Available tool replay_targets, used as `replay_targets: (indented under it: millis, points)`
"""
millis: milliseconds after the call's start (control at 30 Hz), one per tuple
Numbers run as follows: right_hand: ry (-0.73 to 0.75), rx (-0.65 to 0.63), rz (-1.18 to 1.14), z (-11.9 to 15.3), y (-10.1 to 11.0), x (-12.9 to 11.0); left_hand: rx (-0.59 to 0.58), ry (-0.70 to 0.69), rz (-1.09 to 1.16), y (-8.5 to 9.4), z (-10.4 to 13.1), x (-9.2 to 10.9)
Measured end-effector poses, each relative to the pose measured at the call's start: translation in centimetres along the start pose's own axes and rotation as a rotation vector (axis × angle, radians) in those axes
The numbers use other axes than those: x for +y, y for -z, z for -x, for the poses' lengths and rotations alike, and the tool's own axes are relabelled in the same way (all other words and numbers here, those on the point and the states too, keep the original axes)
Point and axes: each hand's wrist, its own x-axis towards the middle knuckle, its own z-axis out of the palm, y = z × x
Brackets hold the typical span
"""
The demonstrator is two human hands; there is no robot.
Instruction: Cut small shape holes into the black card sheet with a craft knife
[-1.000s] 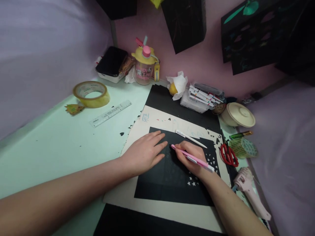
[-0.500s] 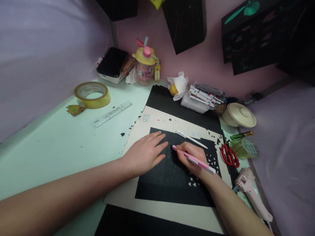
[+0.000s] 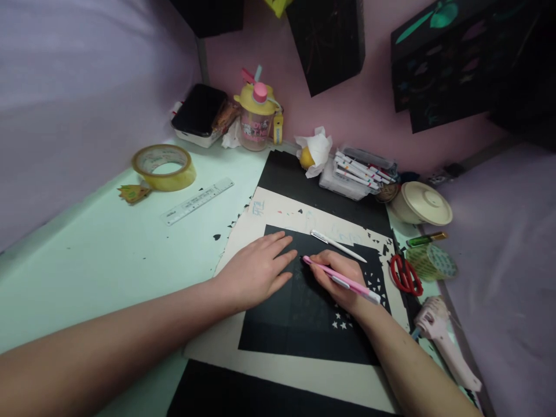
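Note:
My left hand lies flat with fingers apart on the left part of a black sheet. A pink pen is gripped in my right hand, its tip down at the middle of the sheet, just right of my left fingertips. Small star and triangle cut-outs show pale on the sheet's right side. Above my right hand a white pen rests across the sheet's upper edge. Under the sheet is a larger cream board with blue scribbles.
A clear ruler and a tape roll lie at left. Along the back stand a yellow-lidded cup and a box of markers. Red-handled scissors, a second tape roll and a glue gun sit at right.
The pink pen's tip and my right fingers have shifted very slightly to the left. My left hand stays in place.

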Motion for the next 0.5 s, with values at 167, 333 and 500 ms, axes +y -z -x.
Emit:
replay_targets:
  millis: [167,333,500]
  points:
    - [-0.055,0.071,-0.008,-0.05,0.18,-0.38,0.023,-0.007,0.011,0.04,0.09,0.03]
    - [-0.068,0.071,0.0,-0.17,0.33,-0.7,0.053,-0.023,0.015,0.0,0.14,0.0]
    - [-0.062,0.042,-0.007,-0.02,0.19,-0.32,0.041,-0.018,0.016,0.0,0.14,0.0]
